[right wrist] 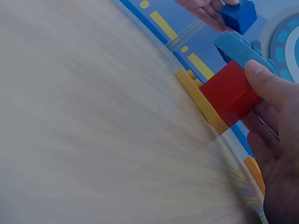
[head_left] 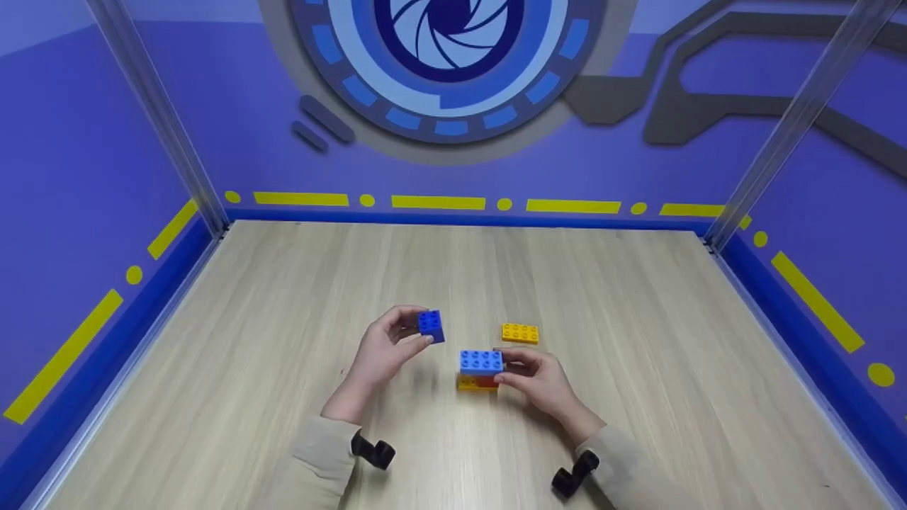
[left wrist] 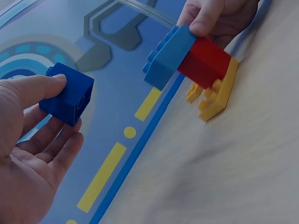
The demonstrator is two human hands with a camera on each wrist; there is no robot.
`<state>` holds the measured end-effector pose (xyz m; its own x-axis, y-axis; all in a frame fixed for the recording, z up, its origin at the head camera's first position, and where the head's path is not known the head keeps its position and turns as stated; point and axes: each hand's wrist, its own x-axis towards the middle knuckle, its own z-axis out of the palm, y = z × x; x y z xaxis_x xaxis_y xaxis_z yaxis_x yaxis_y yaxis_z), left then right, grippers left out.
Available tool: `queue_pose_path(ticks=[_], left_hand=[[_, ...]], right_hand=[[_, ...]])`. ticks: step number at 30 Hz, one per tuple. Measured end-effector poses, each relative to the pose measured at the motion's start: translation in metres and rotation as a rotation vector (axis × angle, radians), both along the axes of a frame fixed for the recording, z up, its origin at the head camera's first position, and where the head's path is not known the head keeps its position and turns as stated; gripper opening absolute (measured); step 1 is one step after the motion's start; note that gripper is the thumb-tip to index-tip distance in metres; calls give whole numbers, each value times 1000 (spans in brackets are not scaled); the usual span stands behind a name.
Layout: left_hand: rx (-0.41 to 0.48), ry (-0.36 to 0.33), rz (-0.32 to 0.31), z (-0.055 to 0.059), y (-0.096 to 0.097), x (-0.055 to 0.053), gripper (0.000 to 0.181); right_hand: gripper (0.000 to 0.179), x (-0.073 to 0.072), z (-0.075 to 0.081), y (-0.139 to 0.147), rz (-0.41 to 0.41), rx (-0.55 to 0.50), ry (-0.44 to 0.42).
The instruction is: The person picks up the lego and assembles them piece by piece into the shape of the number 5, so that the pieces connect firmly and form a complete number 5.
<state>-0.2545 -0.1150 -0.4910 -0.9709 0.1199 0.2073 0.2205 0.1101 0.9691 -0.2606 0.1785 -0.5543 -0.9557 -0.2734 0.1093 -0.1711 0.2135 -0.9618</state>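
A dark blue toy brick (head_left: 431, 326) is pinched between the thumb and fingers of my left hand (head_left: 386, 347), raised above the table. To its right stands a small stack: a yellow plate (left wrist: 223, 95) at the bottom, a red brick (right wrist: 230, 93) on one end of it, and a light blue brick (head_left: 481, 362) on top, overhanging the plate's bare studs. My right hand (head_left: 540, 379) grips this stack from the right, thumb at the red and light blue bricks. In the left wrist view the dark blue brick's hollow underside partly shows.
A loose yellow plate (head_left: 520, 333) lies on the wooden table (head_left: 283, 283) just beyond the right hand. Blue printed walls (head_left: 453, 170) enclose the back and both sides. Clear corner posts (head_left: 779, 134) rise at the table's far corners.
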Motion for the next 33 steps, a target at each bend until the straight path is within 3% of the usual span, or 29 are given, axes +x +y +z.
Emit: queue_pose_path(ticks=[5, 16, 33], left_hand=[[-22, 38, -31, -1, 11, 3, 41], [-68, 39, -79, -6, 32, 11, 41], [-127, 57, -121, -16, 47, 12, 41]], right_hand=[[44, -1, -1, 1, 31, -34, 39], [43, -1, -2, 1, 31, -17, 49], [42, 0, -2, 2, 33, -6, 64]])
